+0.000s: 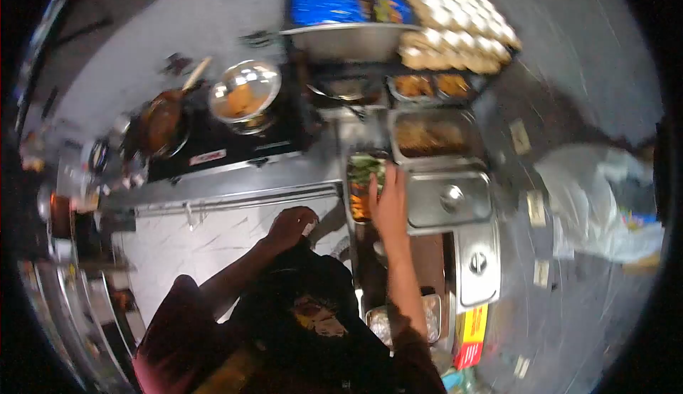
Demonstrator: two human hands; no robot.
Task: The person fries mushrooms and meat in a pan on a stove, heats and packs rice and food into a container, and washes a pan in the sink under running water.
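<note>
My right hand [389, 198] reaches over a narrow tray [353, 209] of chopped vegetables, with thumb and fingers apart. Leafy greens [365, 167] lie in the tray's far part. Orange pieces, perhaps carrot [360, 204], lie nearer to me. Whether my fingertips touch the vegetables is unclear in the blur. My left hand [292, 227] hangs in front of my body, its fingers curled in. Something small and pale shows at its fingertips, too blurred to name. Right of my right hand is a lidded steel pan [434, 213].
On the left, a black stove [235, 141] bears a dark pan [162, 125] with a wooden-handled utensil and a shiny steel bowl [245, 92]. Stacked egg trays [455, 10] stand at the back. A brown-filled pan [430, 136] and another steel lid [479, 269] line the counter.
</note>
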